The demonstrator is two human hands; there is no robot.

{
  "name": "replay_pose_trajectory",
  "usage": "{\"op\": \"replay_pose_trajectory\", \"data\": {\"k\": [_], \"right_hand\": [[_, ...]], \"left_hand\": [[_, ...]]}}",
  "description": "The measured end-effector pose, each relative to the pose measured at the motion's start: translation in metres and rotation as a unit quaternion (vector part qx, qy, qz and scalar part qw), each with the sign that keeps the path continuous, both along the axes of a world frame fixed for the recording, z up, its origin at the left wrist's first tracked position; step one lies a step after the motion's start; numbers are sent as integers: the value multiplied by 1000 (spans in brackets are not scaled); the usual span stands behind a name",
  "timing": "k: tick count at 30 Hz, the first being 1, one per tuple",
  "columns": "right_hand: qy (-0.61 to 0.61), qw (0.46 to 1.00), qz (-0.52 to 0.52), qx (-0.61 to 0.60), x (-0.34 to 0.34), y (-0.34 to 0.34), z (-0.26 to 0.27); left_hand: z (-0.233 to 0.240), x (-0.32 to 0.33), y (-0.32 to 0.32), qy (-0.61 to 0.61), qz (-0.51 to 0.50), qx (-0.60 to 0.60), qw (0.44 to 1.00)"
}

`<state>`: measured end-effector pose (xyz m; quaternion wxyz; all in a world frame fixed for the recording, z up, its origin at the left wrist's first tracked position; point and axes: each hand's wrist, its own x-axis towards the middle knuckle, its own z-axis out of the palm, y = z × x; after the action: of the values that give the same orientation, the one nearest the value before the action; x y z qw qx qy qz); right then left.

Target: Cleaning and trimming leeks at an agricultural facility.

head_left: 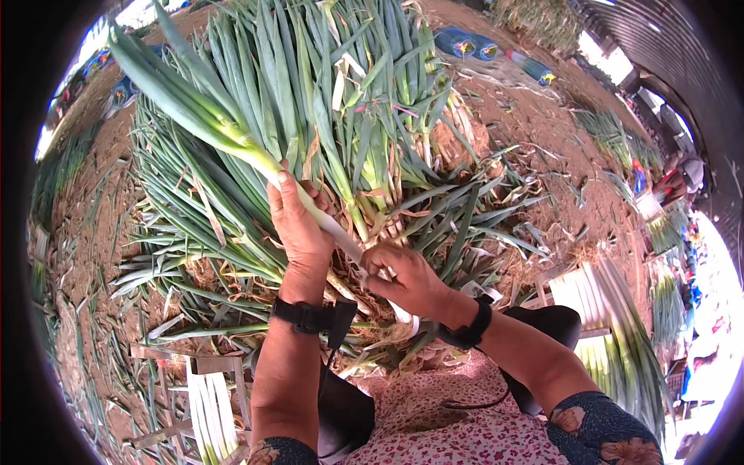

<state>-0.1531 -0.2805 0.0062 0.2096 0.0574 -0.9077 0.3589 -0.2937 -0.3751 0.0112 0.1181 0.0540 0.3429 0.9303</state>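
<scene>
A long green onion (pixel 261 160) with broad green leaves slants across the view, leaves to the upper left and pale stem to the lower right. My left hand (pixel 299 218) is wrapped around its stem, thumb on top. Near the stem's lower end, my right hand (pixel 401 279) has its fingers curled against the white part; whether they pinch the stalk or a loose skin, I cannot tell. Behind both hands lies a big heap of green onions (pixel 279 87), some with dry brown skins. White stem ends and roots (pixel 389 332) show just below my right hand.
Peeled white-stemmed onions lie on a wooden rack (pixel 218 365) at lower left and in a larger stack (pixel 604 314) at right. Trimmed leaves litter the soil (pixel 558 221). Blue rolls (pixel 465 43) lie at the top. Another person (pixel 680 174) is at far right.
</scene>
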Motion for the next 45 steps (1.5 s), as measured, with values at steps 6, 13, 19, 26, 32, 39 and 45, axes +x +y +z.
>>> {"op": "replay_pose_trajectory", "data": {"k": [6, 13, 19, 26, 32, 39, 45], "right_hand": [[-482, 858, 149, -96, 85, 17, -21], [-334, 942, -24, 26, 130, 64, -55], [-191, 976, -107, -18, 29, 30, -21], [-228, 969, -88, -33, 18, 21, -20], [-202, 970, -103, -85, 17, 27, -29], [-194, 805, -158, -538, 19, 22, -30], [-16, 794, -75, -603, 37, 79, -59]], "left_hand": [[-1, -20, -22, -5, 81, -18, 997], [9, -18, -19, 11, 58, 3, 998], [3, -3, -2, 7, -13, 30, 999], [-2, -5, -4, -7, -54, 62, 997], [0, -11, -10, -4, -86, 85, 993], [-1, -2, -8, -30, -148, 121, 981], [-6, -18, -16, -51, -85, 93, 991]]}}
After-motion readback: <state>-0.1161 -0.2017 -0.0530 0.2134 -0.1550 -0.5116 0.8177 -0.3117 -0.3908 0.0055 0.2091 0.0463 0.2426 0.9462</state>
